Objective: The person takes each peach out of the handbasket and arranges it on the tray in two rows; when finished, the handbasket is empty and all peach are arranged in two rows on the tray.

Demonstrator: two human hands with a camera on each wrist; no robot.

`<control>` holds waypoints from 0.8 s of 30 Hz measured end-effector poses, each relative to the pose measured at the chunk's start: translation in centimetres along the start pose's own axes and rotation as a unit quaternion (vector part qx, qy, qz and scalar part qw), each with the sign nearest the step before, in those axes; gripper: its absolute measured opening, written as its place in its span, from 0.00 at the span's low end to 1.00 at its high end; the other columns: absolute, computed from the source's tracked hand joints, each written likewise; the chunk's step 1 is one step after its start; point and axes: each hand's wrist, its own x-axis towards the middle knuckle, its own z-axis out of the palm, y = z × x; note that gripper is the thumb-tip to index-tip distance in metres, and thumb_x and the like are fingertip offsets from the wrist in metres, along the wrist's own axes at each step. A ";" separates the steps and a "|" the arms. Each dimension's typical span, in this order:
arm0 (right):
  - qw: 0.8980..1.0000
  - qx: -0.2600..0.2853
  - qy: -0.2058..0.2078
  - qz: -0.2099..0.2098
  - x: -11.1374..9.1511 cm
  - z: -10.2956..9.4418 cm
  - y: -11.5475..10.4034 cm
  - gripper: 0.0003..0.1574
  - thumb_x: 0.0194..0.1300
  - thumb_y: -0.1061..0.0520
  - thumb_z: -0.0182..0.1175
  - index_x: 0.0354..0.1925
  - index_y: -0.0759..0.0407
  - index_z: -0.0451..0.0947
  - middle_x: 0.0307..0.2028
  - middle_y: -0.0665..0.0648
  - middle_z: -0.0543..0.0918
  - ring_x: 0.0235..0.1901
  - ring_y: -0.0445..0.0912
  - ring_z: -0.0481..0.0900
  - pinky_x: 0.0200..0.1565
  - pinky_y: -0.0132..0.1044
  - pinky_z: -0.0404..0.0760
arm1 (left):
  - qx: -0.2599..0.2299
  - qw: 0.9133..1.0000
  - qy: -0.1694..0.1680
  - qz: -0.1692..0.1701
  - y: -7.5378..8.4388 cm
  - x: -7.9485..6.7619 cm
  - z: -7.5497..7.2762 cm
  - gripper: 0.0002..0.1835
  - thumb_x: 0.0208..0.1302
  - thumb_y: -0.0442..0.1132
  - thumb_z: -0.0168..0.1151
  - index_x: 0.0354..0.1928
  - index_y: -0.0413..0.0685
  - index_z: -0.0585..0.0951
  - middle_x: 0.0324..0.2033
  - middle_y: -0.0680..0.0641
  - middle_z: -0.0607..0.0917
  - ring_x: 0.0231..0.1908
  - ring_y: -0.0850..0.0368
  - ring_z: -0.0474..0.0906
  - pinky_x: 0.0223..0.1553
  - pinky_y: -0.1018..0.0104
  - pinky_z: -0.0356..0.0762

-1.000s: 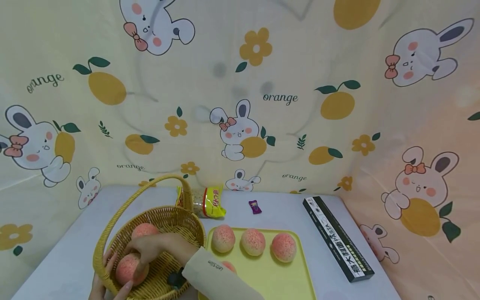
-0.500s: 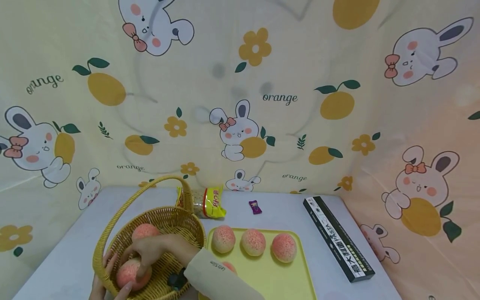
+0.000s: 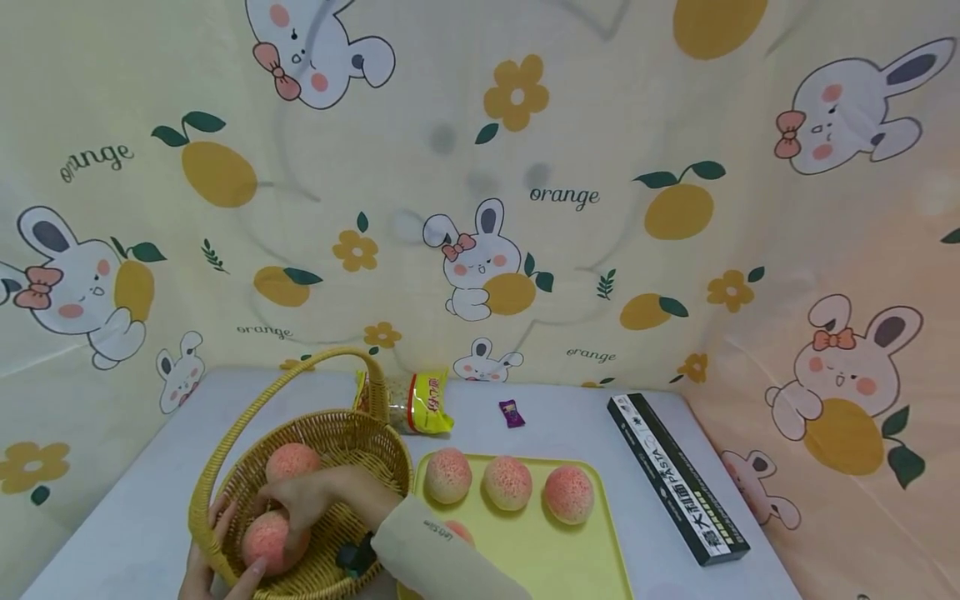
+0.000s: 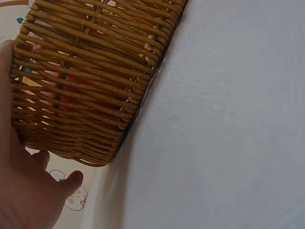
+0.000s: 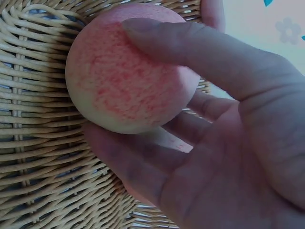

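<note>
The peach (image 3: pixel 264 542) has barely shifted, lower left; right hand (image 3: pixel 300 502), fingers clamped on it, seems unfinished; left hand (image 3: pixel 199 571) fingers grip the basket (image 3: pixel 385 440).

Six peaches (image 3: pixel 264 538), one basket (image 3: pixel 367 446), one tray (image 3: pixel 551 554)

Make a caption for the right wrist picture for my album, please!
A right hand holds a speckled pink, peach-like ball inside a woven basket, thumb resting on top.
</note>
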 end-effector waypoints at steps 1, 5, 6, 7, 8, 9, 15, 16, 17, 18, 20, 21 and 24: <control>1.000 0.003 0.002 -0.002 0.0 0.0 0.1 0.40 0.62 0.61 0.69 0.69 0.56 0.64 0.60 0.44 0.72 0.57 0.29 0.69 0.49 0.16 0.67 | 0.000 1.000 0.000 0.003 0.0 0.0 0.0 0.44 0.66 0.33 0.65 0.79 0.43 0.53 0.78 0.44 0.44 0.76 0.44 0.34 0.68 0.34 0.38; 1.000 0.009 -0.001 -0.006 -0.2 0.0 0.2 0.40 0.65 0.58 0.68 0.70 0.55 0.64 0.62 0.44 0.71 0.59 0.29 0.67 0.51 0.17 0.66 | 0.003 1.000 -0.004 0.016 -0.1 0.0 -0.2 0.44 0.66 0.32 0.65 0.79 0.43 0.52 0.77 0.41 0.44 0.75 0.42 0.33 0.66 0.29 0.39; 1.000 0.010 -0.001 -0.005 -0.4 0.0 0.2 0.40 0.65 0.57 0.67 0.71 0.54 0.64 0.64 0.43 0.70 0.60 0.29 0.66 0.52 0.18 0.66 | 0.001 1.000 -0.006 0.017 -0.1 0.0 -0.2 0.44 0.66 0.32 0.65 0.79 0.43 0.52 0.77 0.40 0.44 0.75 0.42 0.32 0.65 0.26 0.40; 1.000 0.009 0.000 -0.006 -0.5 -0.1 0.2 0.40 0.65 0.57 0.67 0.72 0.54 0.63 0.65 0.44 0.70 0.61 0.29 0.65 0.53 0.18 0.66 | -0.001 1.000 -0.008 0.015 0.0 0.0 -0.2 0.44 0.66 0.33 0.65 0.79 0.44 0.52 0.77 0.40 0.43 0.75 0.41 0.32 0.63 0.24 0.41; 1.000 0.009 0.001 -0.004 -0.6 -0.1 0.2 0.41 0.66 0.56 0.67 0.72 0.53 0.63 0.66 0.43 0.69 0.63 0.29 0.64 0.54 0.19 0.66 | -0.004 1.000 -0.011 0.012 0.0 0.0 -0.3 0.44 0.66 0.33 0.65 0.79 0.44 0.52 0.78 0.41 0.43 0.75 0.41 0.32 0.62 0.23 0.42; 1.000 0.006 0.004 -0.005 -0.8 -0.2 0.2 0.41 0.66 0.56 0.67 0.73 0.53 0.63 0.67 0.43 0.68 0.63 0.29 0.63 0.55 0.19 0.65 | -0.004 1.000 -0.012 0.008 0.0 0.1 -0.3 0.44 0.67 0.34 0.65 0.79 0.45 0.52 0.78 0.42 0.42 0.75 0.40 0.32 0.62 0.22 0.42; 1.000 0.017 0.013 -0.013 -1.6 -0.5 0.6 0.40 0.66 0.55 0.66 0.72 0.54 0.63 0.67 0.44 0.68 0.63 0.30 0.65 0.55 0.20 0.66 | -0.007 1.000 -0.006 0.009 0.0 0.1 -0.2 0.43 0.67 0.34 0.65 0.79 0.46 0.53 0.78 0.48 0.43 0.76 0.45 0.33 0.67 0.31 0.40; 1.000 0.021 0.013 -0.015 -1.7 -0.5 0.7 0.39 0.66 0.55 0.66 0.72 0.54 0.64 0.66 0.44 0.69 0.62 0.30 0.65 0.55 0.21 0.67 | -0.003 1.000 -0.005 0.009 0.0 0.0 -0.2 0.43 0.67 0.34 0.65 0.79 0.46 0.53 0.78 0.48 0.43 0.76 0.46 0.33 0.69 0.38 0.40; 0.999 0.025 0.013 -0.019 -1.8 -0.5 0.8 0.39 0.66 0.56 0.66 0.72 0.55 0.64 0.66 0.45 0.69 0.61 0.30 0.66 0.54 0.21 0.67 | -0.001 1.000 -0.004 0.008 0.0 0.0 -0.1 0.43 0.67 0.34 0.65 0.79 0.46 0.53 0.78 0.48 0.43 0.76 0.46 0.33 0.70 0.39 0.40; 0.999 0.025 0.015 -0.021 -1.9 -0.5 0.9 0.39 0.66 0.55 0.66 0.71 0.56 0.64 0.65 0.45 0.70 0.61 0.30 0.66 0.54 0.21 0.67 | 0.001 1.000 -0.003 0.007 0.0 0.0 -0.1 0.43 0.67 0.33 0.65 0.79 0.45 0.53 0.78 0.48 0.43 0.76 0.46 0.34 0.70 0.40 0.40; 0.999 0.036 0.018 -0.025 -2.2 -0.6 1.0 0.38 0.66 0.56 0.65 0.71 0.57 0.65 0.65 0.45 0.70 0.59 0.31 0.68 0.53 0.21 0.68 | 0.005 1.000 -0.003 0.004 0.1 0.0 -0.1 0.43 0.68 0.34 0.64 0.79 0.45 0.53 0.78 0.49 0.43 0.76 0.45 0.34 0.69 0.40 0.42; 0.999 0.043 0.020 -0.026 -2.4 -0.6 1.1 0.38 0.66 0.55 0.65 0.71 0.57 0.65 0.65 0.45 0.70 0.59 0.31 0.68 0.52 0.21 0.69 | 0.010 1.000 -0.003 0.003 0.1 0.0 0.0 0.43 0.68 0.34 0.64 0.79 0.45 0.53 0.78 0.49 0.43 0.76 0.45 0.34 0.70 0.46 0.42; 0.997 0.067 0.036 -0.019 -3.0 -0.7 1.5 0.38 0.66 0.55 0.65 0.71 0.54 0.65 0.65 0.43 0.69 0.59 0.30 0.68 0.52 0.22 0.70 | 0.017 1.000 0.002 0.009 0.1 -0.1 0.0 0.42 0.67 0.34 0.64 0.79 0.45 0.54 0.78 0.51 0.44 0.76 0.47 0.34 0.70 0.64 0.44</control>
